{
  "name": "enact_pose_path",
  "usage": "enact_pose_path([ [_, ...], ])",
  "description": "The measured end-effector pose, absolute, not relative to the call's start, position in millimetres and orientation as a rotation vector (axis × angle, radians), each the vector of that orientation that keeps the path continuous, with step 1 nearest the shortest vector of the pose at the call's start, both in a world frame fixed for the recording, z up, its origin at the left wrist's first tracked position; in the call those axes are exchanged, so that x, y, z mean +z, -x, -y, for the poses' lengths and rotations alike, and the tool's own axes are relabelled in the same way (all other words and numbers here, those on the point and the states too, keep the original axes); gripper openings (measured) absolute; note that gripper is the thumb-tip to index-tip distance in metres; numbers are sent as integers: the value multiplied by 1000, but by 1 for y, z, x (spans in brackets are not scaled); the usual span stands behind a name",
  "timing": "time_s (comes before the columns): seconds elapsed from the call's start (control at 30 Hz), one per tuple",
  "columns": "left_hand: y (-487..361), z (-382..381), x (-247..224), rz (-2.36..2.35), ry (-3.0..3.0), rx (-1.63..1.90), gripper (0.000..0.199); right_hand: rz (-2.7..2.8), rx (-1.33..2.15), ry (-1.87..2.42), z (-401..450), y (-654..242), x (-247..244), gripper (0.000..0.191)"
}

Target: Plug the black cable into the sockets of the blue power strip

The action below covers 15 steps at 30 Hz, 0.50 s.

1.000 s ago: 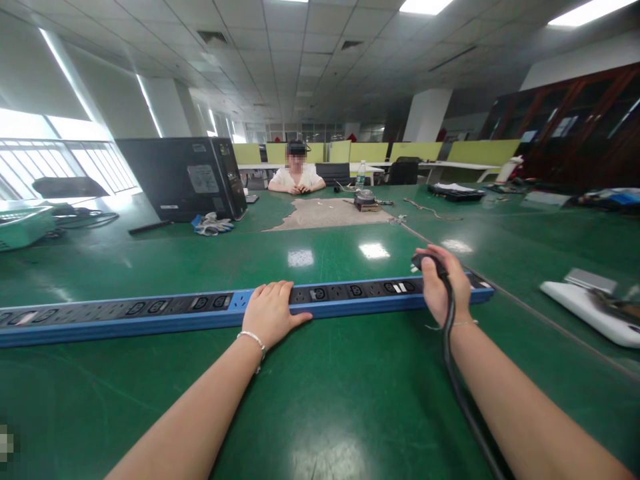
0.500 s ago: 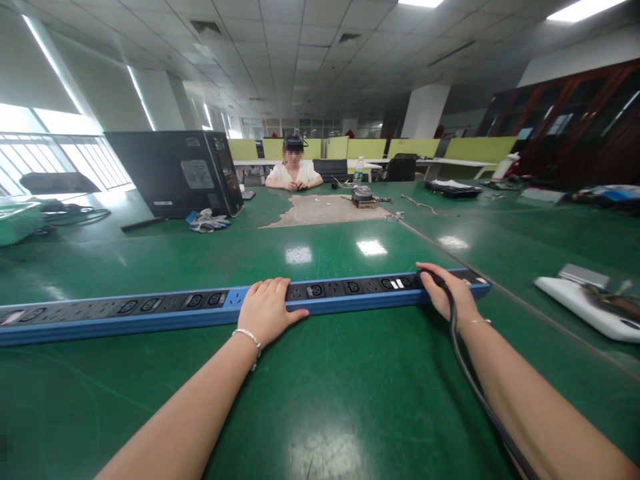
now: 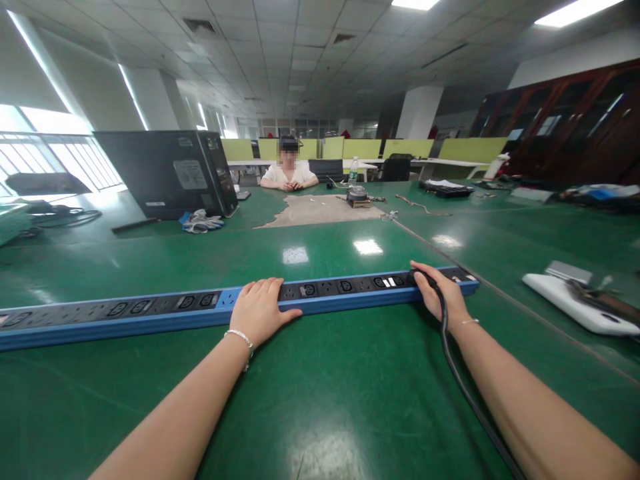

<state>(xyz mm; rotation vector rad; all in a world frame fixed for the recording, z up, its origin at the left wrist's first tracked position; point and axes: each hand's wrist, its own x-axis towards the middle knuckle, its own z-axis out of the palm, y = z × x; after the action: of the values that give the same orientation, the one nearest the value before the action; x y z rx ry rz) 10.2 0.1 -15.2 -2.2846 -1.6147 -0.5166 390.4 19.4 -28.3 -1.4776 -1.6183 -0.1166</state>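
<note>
A long blue power strip (image 3: 345,305) with a row of black sockets runs across the green table, its left end out of view. My left hand (image 3: 258,310) is wrapped over its middle, fingers on top and thumb along the near side. Towards the strip's right end, my right hand (image 3: 444,297) grips the plug end of a black power cord (image 3: 456,377) against the sockets. The fingers hide most of the plug, so how deep it sits in the socket cannot be seen. From there the cord trails down towards the bottom edge, beside my right forearm.
A black computer tower (image 3: 170,177) stands at back left, with gloves (image 3: 201,221) by it. Another person (image 3: 289,170) sits across the table (image 3: 320,393). On the right lies a white device (image 3: 575,303); a bottle (image 3: 354,172) stands at the back.
The whole view has shifted slightly, so things appear a little further left. Both hands keep their places on the power strip and the cord's plug.
</note>
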Motion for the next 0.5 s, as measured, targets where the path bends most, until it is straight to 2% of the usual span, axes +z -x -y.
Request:
enact_pose_path([
  [0.2, -10, -1, -17, 1603, 2291, -527, 69, 1146, -223, 1295, -15, -399, -8, 38],
  [0.5, -10, 0, -14, 1616, 2295, -514, 67, 1393, -27, 1484, -19, -429, -19, 38],
])
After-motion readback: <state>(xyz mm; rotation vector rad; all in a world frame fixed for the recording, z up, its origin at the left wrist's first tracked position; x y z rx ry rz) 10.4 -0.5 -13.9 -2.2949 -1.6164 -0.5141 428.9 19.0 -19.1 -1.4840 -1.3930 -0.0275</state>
